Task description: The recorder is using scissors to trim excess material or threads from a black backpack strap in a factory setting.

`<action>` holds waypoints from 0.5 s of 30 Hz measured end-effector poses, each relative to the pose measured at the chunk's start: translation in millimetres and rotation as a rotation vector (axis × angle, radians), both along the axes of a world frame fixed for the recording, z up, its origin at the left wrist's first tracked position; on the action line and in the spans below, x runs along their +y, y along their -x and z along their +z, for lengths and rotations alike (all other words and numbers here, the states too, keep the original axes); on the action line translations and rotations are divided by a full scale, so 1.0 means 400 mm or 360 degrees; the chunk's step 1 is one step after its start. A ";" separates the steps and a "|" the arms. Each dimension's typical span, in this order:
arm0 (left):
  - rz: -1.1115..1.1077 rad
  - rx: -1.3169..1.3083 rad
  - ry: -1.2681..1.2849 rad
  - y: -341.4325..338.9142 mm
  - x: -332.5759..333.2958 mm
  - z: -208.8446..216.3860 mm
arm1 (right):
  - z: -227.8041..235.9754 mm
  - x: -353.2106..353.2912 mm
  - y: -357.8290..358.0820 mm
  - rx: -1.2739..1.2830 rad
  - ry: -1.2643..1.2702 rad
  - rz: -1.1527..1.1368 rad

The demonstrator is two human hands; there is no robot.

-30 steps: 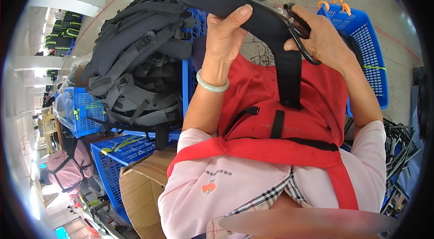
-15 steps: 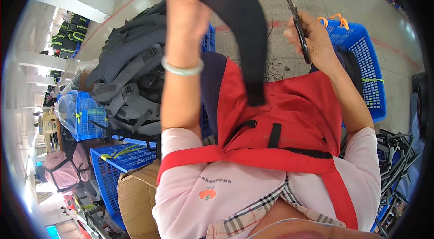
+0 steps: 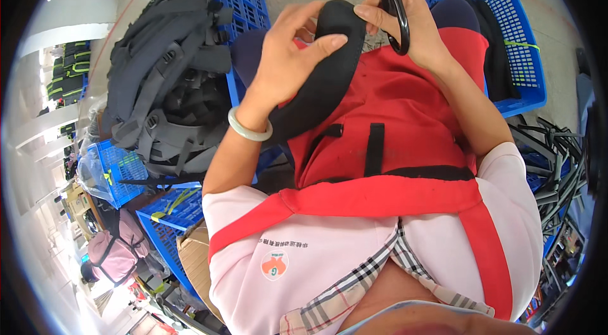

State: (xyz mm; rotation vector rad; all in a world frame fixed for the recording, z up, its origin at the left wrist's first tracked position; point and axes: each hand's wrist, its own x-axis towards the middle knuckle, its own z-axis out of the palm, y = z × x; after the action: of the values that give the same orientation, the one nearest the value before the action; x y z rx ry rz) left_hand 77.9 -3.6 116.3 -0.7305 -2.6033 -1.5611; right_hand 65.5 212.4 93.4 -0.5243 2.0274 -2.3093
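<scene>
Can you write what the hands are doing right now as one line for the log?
left hand: grips black padded strap | right hand: holds scissors, fingertip on strap | beside: blue crate, grey backpack pile

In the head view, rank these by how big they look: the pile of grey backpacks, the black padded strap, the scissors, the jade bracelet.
1. Pile of grey backpacks.
2. Black padded strap, though it is nearer the camera.
3. Scissors, partly hidden in the right hand and cut off at the top edge.
4. Bracelet.

Blue crates (image 3: 506, 31) L+R, floor between
</scene>
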 end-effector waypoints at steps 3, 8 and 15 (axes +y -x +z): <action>-0.0175 -0.0862 -0.0465 0.035 0.009 0.017 | 0.028 -0.023 0.001 -0.0071 -0.0132 -0.0049; -0.0188 -0.1055 -0.0803 0.050 -0.022 -0.042 | -0.001 -0.020 -0.005 -0.0345 -0.0314 0.0043; 0.0242 -0.0926 -0.1201 0.045 -0.053 -0.051 | -0.077 0.002 -0.113 -0.0325 -0.0951 0.0133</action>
State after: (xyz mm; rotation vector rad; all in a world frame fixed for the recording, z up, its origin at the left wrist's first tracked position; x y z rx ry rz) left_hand 59.9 -24.9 96.0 -0.0097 -1.9427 -2.7272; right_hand 110.8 213.1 62.7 -0.3106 2.3673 -1.5141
